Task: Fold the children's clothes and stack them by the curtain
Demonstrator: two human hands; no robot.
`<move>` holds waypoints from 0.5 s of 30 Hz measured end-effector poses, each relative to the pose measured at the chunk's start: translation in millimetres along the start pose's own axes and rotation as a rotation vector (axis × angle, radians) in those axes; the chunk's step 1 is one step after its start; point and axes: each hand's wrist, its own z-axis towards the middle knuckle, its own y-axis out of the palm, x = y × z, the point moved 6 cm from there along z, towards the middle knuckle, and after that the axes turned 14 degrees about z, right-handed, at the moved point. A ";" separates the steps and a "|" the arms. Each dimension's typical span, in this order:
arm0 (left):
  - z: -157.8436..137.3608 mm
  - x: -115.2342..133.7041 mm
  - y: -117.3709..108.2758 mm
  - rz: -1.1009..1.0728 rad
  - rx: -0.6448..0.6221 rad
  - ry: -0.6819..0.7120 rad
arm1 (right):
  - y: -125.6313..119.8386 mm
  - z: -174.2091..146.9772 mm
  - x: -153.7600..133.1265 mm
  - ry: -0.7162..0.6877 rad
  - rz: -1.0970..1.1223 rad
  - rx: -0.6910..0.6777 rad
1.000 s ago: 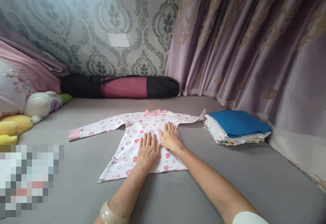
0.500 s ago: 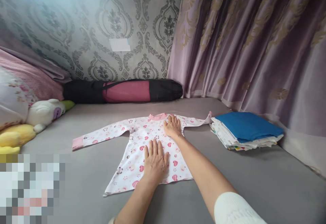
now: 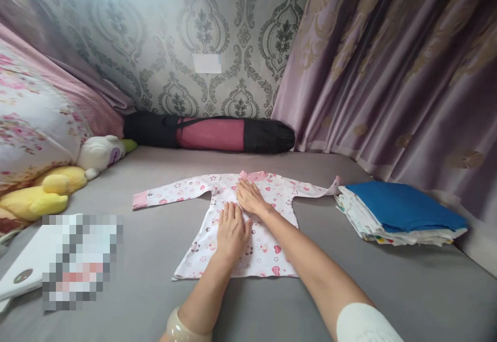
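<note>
A child's long-sleeved shirt [image 3: 267,251], white with pink hearts and flowers and a pink collar, lies spread on the grey bed sheet [image 3: 264,311]. Its left sleeve stretches out straight to a pink cuff; the right sleeve's end touches the pile of cloths. My left hand [image 3: 233,233] rests flat on the middle of the shirt, fingers stretched out. Just below the collar, my right hand [image 3: 251,197] lies flat on the fabric, fingers extended. Neither hand grips anything.
Folded cloths [image 3: 407,207], blue on top, are stacked at right. A black and maroon roll bag [image 3: 209,133] lies along the wall. White [image 3: 99,155] and yellow [image 3: 37,199] plush toys sit at left, near a white flat object [image 3: 42,259] and a blurred patch. A curtain [image 3: 349,72] hangs at right.
My right hand has slid left across the upper shirt, toward its middle. My left hand stays flat on the shirt, a little higher. The view has turned left.
</note>
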 end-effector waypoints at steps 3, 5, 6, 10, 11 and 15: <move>-2.4 2.0 9.4 0.062 -0.103 -0.061 | 10.2 15.2 -4.5 -0.012 0.005 -0.059; -3.5 6.5 10.5 0.086 -0.139 -0.068 | 9.5 27.2 -2.6 0.000 -0.014 -0.028; -3.5 8.1 9.8 0.089 -0.144 -0.070 | 7.7 33.1 -2.0 -0.002 -0.032 -0.004; 0.0 5.5 4.9 0.057 -0.106 -0.079 | -3.5 53.6 -2.0 -0.022 -0.142 0.066; 1.5 3.0 4.2 0.045 -0.089 -0.076 | -6.5 57.6 -1.8 -0.017 -0.164 0.071; 7.2 -9.3 7.1 0.032 -0.071 -0.104 | -16.8 68.9 0.5 0.020 -0.196 0.092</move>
